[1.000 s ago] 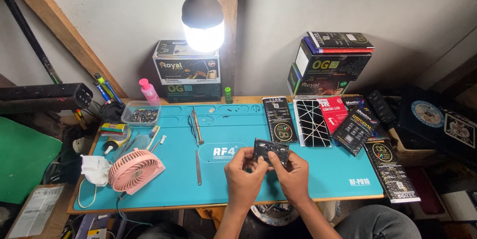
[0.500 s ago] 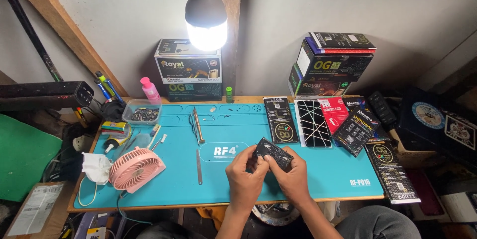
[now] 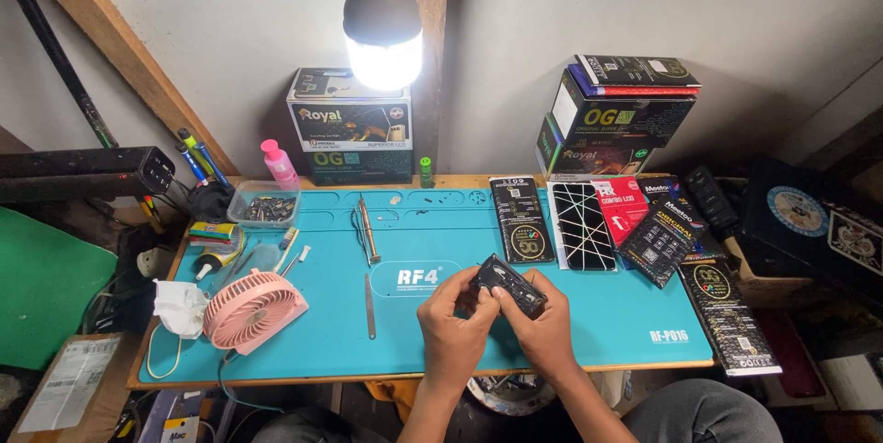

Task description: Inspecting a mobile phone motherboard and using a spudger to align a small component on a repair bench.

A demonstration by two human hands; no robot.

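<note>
1. The left hand (image 3: 452,325) and the right hand (image 3: 544,325) meet over the front middle of the teal rubber work mat (image 3: 635,314) that covers the wooden bench (image 3: 464,182).
2. Both hands hold one small black rectangular device (image 3: 509,284), a flat phone-like piece tilted so its far end points toward the back right corner of the mat.
3. The left hand is curled, thumb and fingertips pinching the near-left end of the device; the right hand is likewise closed round its right side, thumb on top.
4. The device is lifted just above the mat, nearer the front edge than the back edge.
5. Left of the hands, a thin metal prying tool (image 3: 370,306) lies lengthwise on the mat, and metal tweezers (image 3: 365,230) lie behind it toward the back edge.
6. A round pink handheld fan (image 3: 252,310) sits near the front left corner, with a crumpled white tissue (image 3: 180,304) just beside it at the left edge.
7. A clear plastic tray of small parts (image 3: 262,205) stands at the back left corner.
8. Flat black packages (image 3: 521,219) lie in a row along the back right of the mat.
9. A lit white bulb (image 3: 384,34) hangs above the back edge.
</note>
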